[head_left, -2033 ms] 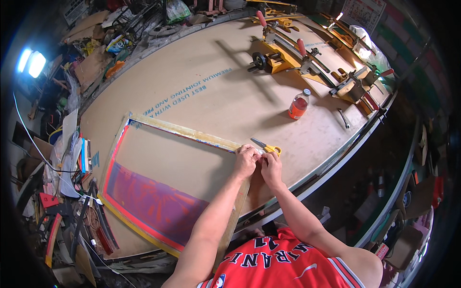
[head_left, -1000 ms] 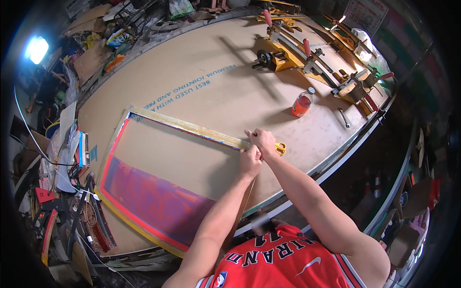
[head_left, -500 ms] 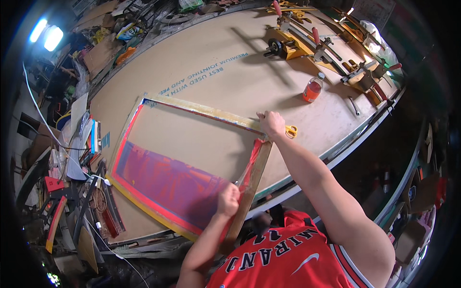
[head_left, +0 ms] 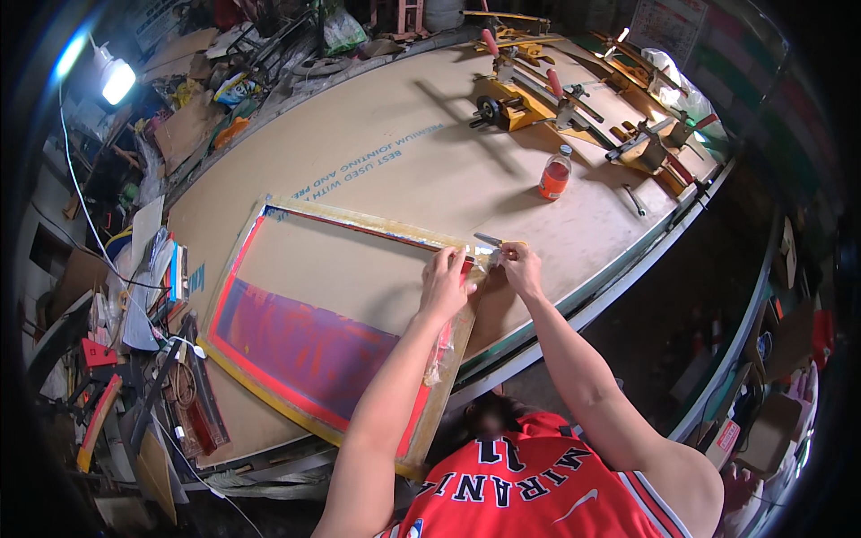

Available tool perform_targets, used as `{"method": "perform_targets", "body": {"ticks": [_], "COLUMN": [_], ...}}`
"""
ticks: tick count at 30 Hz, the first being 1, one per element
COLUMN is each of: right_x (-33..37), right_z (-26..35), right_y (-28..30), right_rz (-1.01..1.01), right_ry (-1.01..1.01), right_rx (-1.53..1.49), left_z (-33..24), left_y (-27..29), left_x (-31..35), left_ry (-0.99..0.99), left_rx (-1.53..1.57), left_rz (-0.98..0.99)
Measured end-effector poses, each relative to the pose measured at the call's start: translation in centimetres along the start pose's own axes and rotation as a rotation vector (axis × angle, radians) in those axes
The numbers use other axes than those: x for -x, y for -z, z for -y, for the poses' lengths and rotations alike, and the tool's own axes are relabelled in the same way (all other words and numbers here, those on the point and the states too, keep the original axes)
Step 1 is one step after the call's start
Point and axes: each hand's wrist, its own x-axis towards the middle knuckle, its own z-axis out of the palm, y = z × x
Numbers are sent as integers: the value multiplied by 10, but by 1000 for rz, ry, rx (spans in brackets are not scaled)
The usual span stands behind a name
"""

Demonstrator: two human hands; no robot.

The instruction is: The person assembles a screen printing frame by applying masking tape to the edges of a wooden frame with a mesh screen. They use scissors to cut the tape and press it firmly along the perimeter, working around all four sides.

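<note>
A wooden screen-printing frame (head_left: 359, 218) lies on the board, its rails edged with red tape and a purple-stained piece of mesh (head_left: 296, 341) across its near part. My left hand (head_left: 443, 289) is at the frame's far right corner, fingers bent over the red edging; what they pinch is hidden. Just right of that corner, my right hand (head_left: 523, 271) grips yellow-handled scissors (head_left: 489, 239), blades pointing left. Shiny clear film shows between my hands. A crumpled clear strip (head_left: 434, 369) hangs along the right rail.
A bottle of red liquid (head_left: 555, 174) stands beyond my right hand, near a wrench (head_left: 634, 199). Yellow clamps with red handles (head_left: 520, 103) fill the far right. Tools and scraps crowd the left edge, a white cable (head_left: 81, 215) among them. The board's edge (head_left: 610, 278) runs along the right.
My left hand has moved from the right rail up to the far corner. My right hand has left the corner and picked up the scissors that lay beside it.
</note>
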Motion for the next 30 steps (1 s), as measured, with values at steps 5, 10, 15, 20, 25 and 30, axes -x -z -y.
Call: {"method": "perform_targets", "body": {"ticks": [5,10,15,20,25,30], "right_x": [-23,-43,-52,-56,-60,-57], "right_z": [3,22,28,54,58,54], "right_y": [7,-7,-38,-48,-44,-51], "right_rz": [57,287,340,489,523,457], "right_ry": [18,34,213,257,261,284], "right_rx": [89,225,437,662,703,699], "left_z": [24,36,42,24,1,-8], "left_y": [-58,-93,-105,-99,-94,-87], "left_x": [-16,-2,6,-5,-9,14], "left_ry": [179,260,450,488,446,269], "left_rx": [318,642,716,743,285,150], "left_rz": [12,-49,87,9,37,-43]}}
